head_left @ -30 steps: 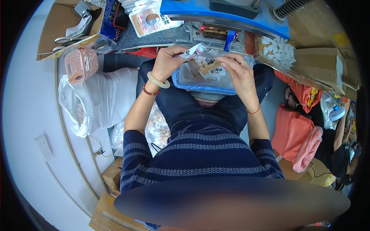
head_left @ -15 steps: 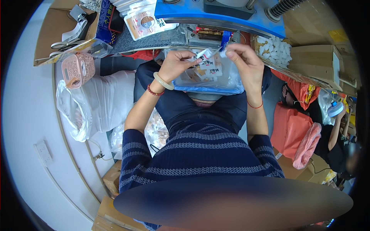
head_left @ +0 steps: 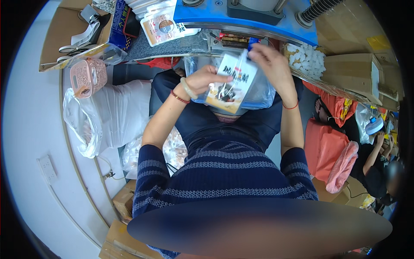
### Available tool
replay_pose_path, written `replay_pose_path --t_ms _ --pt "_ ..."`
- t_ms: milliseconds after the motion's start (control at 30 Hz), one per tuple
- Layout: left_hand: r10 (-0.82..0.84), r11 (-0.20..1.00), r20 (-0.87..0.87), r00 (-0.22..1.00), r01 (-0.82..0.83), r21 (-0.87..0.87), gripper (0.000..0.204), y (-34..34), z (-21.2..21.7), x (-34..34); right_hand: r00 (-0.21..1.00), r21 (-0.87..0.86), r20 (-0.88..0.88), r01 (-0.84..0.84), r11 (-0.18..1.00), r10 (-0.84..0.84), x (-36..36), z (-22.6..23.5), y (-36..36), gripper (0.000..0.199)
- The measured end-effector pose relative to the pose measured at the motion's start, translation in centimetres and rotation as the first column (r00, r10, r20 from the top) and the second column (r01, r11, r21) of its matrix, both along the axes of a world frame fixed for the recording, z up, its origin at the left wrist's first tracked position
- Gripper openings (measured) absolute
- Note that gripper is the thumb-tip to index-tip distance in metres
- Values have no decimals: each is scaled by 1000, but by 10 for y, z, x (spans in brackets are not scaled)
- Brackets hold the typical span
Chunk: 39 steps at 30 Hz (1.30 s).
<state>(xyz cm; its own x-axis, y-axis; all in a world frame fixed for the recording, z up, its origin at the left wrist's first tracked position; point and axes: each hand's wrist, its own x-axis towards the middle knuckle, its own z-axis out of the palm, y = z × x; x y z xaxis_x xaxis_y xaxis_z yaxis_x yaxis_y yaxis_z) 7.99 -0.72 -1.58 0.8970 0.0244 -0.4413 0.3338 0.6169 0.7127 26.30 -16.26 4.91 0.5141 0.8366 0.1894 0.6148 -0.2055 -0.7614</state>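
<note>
My left hand (head_left: 202,81) is closed on the left edge of a flat printed pouch (head_left: 233,80), thumb lying across its front. The pouch is white above and orange-tan below, with dark lettering and a picture, and it tilts over my lap. Close to its top right corner is my right hand (head_left: 272,67), fingers curled and blurred; whether they grip the pouch cannot be made out. Beneath the pouch, a clear plastic-lined blue tub (head_left: 258,102) rests at my lap, its contents mostly hidden.
Ahead stands a blue press machine (head_left: 246,19) with a spring post. More printed pouches (head_left: 166,28) lie on the bench to its left, near a pink basket (head_left: 88,77). White pieces (head_left: 306,60) fill a box at the right. A white sack (head_left: 125,110) stands left; another person (head_left: 371,162) sits far right.
The pouch now shows its broad printed front, where before only a small white end and small packets in the tub showed. My right hand has shifted slightly up and left.
</note>
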Motion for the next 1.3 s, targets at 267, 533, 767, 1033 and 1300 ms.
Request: replay_pose_path --t_ms 267,533,767,1033,1300 --pt "183 972 18 983 -179 -152 30 8 6 46 728 -249 648 478 842 -222 72 -10 -31 29" --pt "499 402 252 829 -478 781 36 78 -7 10 765 -159 543 499 852 -347 92 -32 -33 28" --pt "-31 -521 139 990 -135 843 53 83 -46 -50 721 21 453 579 815 -524 82 -36 -62 22" --pt "64 -543 413 909 -315 778 37 90 -39 -32 974 74 -114 205 976 -196 -11 -11 -46 22" --pt "339 110 334 879 -390 914 29 38 5 -47 973 40 -229 -16 999 24 -61 -25 -31 21"
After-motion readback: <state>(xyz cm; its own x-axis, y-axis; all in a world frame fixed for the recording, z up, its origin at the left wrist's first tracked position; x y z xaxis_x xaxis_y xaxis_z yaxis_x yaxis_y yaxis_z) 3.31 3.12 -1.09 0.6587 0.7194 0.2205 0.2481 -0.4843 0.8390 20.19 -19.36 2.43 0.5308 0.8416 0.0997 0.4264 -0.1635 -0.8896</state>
